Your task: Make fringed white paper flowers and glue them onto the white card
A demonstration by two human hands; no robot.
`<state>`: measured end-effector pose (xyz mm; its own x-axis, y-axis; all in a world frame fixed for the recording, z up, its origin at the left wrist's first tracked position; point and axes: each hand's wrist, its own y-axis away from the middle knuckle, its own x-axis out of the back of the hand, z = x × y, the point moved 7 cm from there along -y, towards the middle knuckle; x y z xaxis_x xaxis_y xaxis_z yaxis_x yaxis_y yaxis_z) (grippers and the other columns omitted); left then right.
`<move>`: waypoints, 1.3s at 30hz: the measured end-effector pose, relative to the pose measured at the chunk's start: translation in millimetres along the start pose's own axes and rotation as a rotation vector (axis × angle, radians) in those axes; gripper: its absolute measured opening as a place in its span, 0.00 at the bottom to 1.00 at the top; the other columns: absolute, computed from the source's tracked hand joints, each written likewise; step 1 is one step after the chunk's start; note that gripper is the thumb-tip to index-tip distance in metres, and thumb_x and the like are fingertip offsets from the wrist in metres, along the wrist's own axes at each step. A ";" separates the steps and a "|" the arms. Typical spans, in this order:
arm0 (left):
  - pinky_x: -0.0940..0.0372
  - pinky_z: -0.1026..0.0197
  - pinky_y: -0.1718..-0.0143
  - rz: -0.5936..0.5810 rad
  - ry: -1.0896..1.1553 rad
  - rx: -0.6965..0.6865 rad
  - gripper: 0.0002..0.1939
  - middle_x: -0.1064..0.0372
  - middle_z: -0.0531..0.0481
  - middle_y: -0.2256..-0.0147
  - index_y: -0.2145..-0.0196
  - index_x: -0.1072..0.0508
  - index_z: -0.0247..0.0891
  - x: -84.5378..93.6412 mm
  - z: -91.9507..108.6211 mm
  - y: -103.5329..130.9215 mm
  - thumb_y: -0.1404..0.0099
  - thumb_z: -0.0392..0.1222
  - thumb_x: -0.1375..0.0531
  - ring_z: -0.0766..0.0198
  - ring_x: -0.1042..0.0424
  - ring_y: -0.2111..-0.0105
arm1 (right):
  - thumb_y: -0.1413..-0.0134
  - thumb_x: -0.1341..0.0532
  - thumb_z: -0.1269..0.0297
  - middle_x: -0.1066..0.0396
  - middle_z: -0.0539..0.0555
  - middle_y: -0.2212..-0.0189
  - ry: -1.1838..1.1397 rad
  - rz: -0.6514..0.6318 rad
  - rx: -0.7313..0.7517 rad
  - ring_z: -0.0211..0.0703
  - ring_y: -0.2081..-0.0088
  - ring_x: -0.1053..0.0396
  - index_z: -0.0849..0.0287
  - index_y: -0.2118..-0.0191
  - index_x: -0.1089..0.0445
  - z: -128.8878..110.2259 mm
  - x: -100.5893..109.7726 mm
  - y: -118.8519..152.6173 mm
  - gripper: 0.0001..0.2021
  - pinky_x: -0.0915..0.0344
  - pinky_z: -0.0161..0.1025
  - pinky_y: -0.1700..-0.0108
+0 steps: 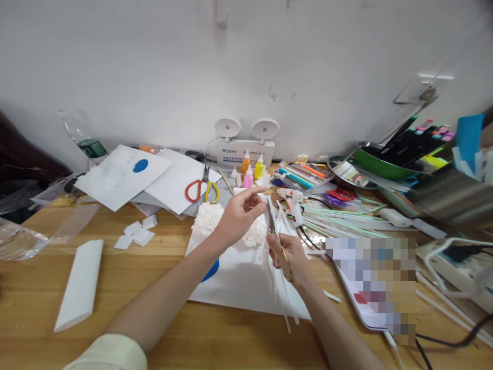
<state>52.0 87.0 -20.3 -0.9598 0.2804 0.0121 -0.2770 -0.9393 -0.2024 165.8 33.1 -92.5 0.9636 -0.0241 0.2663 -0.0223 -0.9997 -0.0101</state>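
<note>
My right hand (287,253) is closed on gold-handled scissors (272,221), their blades pointing up and away. Thin white paper strips (283,293) hang down beside and below that hand. Just left of the blades is my left hand (245,209), its thumb and index finger curved toward each other near a strip; what they pinch is too small to make out. Under both hands lies a white sheet (239,288) with a blue shape (211,271), partly covered by my left forearm. Crumpled white paper pieces (208,220) form a fluffy cluster on its upper part.
Red-and-yellow-handled scissors (201,190) lie behind the sheet, near small paint bottles (248,177). A white glue gun (292,205) and its cable are right of my hands. A tablet (362,303) sits at the right, folded white paper (80,285) at the left.
</note>
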 end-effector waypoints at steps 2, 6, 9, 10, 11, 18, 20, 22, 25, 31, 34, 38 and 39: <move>0.40 0.64 0.67 -0.003 0.006 -0.003 0.19 0.37 0.51 0.70 0.54 0.32 0.35 0.1 -0.9 -0.2 0.45 0.38 0.43 0.69 0.38 0.70 | 0.56 0.47 0.39 0.48 0.46 0.93 0.002 0.000 0.005 0.31 0.89 0.50 0.57 0.88 0.48 1.2 -0.2 -0.4 0.27 0.54 0.31 0.87; 0.40 0.64 0.68 -0.003 0.002 -0.008 0.19 0.37 0.51 0.71 0.54 0.32 0.36 0.5 -0.8 -0.3 0.45 0.38 0.43 0.69 0.38 0.70 | 0.56 0.47 0.39 0.48 0.46 0.94 -0.001 -0.002 -0.001 0.31 0.89 0.50 0.57 0.88 0.48 2.1 -0.4 -0.4 0.27 0.54 0.31 0.87; 0.41 0.65 0.68 -0.004 0.003 -0.008 0.18 0.38 0.52 0.72 0.55 0.32 0.36 0.6 0.5 -0.3 0.45 0.38 0.43 0.69 0.39 0.71 | 0.58 0.47 0.38 0.48 0.45 0.94 -0.020 -0.006 -0.026 0.31 0.90 0.50 0.58 0.88 0.48 2.5 -0.6 -0.2 0.27 0.54 0.31 0.87; 0.41 0.65 0.69 -0.002 0.002 -0.007 0.18 0.38 0.52 0.72 0.55 0.32 0.35 0.7 1.0 -0.3 0.45 0.38 0.43 0.69 0.39 0.71 | 0.58 0.46 0.38 0.48 0.45 0.94 -0.025 -0.009 -0.036 0.30 0.90 0.50 0.58 0.88 0.48 2.5 -0.7 -0.2 0.28 0.54 0.31 0.87; 0.41 0.65 0.69 0.003 -0.001 -0.004 0.18 0.38 0.52 0.72 0.55 0.32 0.36 1.0 1.5 -0.2 0.45 0.38 0.43 0.70 0.39 0.71 | 0.59 0.46 0.37 0.48 0.46 0.94 -0.028 -0.010 -0.047 0.30 0.90 0.50 0.58 0.89 0.47 2.6 -0.8 -0.3 0.28 0.54 0.31 0.87; 0.40 0.65 0.67 0.030 -0.001 -0.001 0.18 0.35 0.50 0.68 0.56 0.31 0.37 2.8 3.5 0.3 0.46 0.38 0.43 0.68 0.37 0.69 | 0.64 0.45 0.35 0.48 0.46 0.94 -0.035 -0.008 -0.106 0.31 0.91 0.49 0.58 0.89 0.47 1.8 -1.6 -1.3 0.28 0.53 0.31 0.88; 0.40 0.65 0.68 0.025 -0.007 0.002 0.18 0.35 0.51 0.69 0.55 0.31 0.37 2.5 2.4 0.2 0.46 0.38 0.43 0.68 0.37 0.70 | 0.65 0.45 0.35 0.48 0.46 0.95 -0.036 -0.008 -0.113 0.31 0.91 0.49 0.58 0.89 0.47 1.3 -1.9 -1.0 0.28 0.53 0.31 0.88; 0.40 0.65 0.69 0.021 -0.013 0.004 0.18 0.36 0.51 0.71 0.55 0.31 0.37 2.1 1.9 0.2 0.46 0.37 0.43 0.68 0.38 0.70 | 0.64 0.45 0.35 0.48 0.46 0.95 -0.033 -0.003 -0.106 0.31 0.91 0.49 0.58 0.89 0.47 0.7 -1.4 -0.8 0.28 0.53 0.31 0.88; 0.40 0.65 0.68 0.028 -0.015 0.009 0.18 0.37 0.52 0.71 0.56 0.31 0.38 2.5 2.6 0.3 0.46 0.36 0.43 0.69 0.38 0.70 | 0.60 0.46 0.37 0.47 0.46 0.94 -0.047 -0.003 -0.090 0.31 0.90 0.49 0.59 0.88 0.45 2.8 1.0 -2.2 0.28 0.53 0.30 0.87; 0.40 0.67 0.70 0.057 -0.021 0.021 0.19 0.37 0.52 0.71 0.55 0.31 0.37 5.9 2.5 -0.9 0.46 0.36 0.43 0.70 0.37 0.72 | 0.58 0.47 0.38 0.47 0.46 0.91 0.055 0.009 -0.072 0.33 0.88 0.49 0.61 0.82 0.37 7.6 14.1 -11.2 0.27 0.53 0.32 0.85; 0.41 0.67 0.70 0.072 -0.017 -0.009 0.18 0.36 0.51 0.69 0.55 0.31 0.37 8.7 2.4 -1.9 0.46 0.37 0.43 0.69 0.36 0.70 | 0.60 0.43 0.41 0.43 0.47 0.87 0.194 0.050 0.017 0.34 0.83 0.46 0.61 0.81 0.36 -1.9 21.9 -14.2 0.24 0.50 0.32 0.82; 0.40 0.67 0.70 0.130 -0.004 -0.043 0.17 0.37 0.53 0.71 0.56 0.31 0.37 14.0 2.8 -3.5 0.46 0.38 0.43 0.70 0.37 0.71 | 0.59 0.42 0.46 0.38 0.49 0.83 0.201 0.006 0.061 0.36 0.80 0.41 0.62 0.76 0.33 -7.3 23.1 -18.5 0.20 0.46 0.32 0.78; 0.40 0.68 0.71 0.147 0.015 -0.046 0.17 0.38 0.53 0.72 0.57 0.31 0.38 14.9 2.3 -5.1 0.46 0.38 0.43 0.70 0.37 0.72 | 0.58 0.42 0.46 0.37 0.49 0.82 0.192 -0.014 0.064 0.37 0.79 0.40 0.62 0.75 0.33 -7.2 22.8 -19.9 0.20 0.45 0.33 0.78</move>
<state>39.1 95.5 -16.8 -0.9890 0.1436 -0.0352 -0.1308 -0.9606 -0.2451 186.3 52.4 -79.3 0.8952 -0.0164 0.4454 0.0138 -0.9978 -0.0645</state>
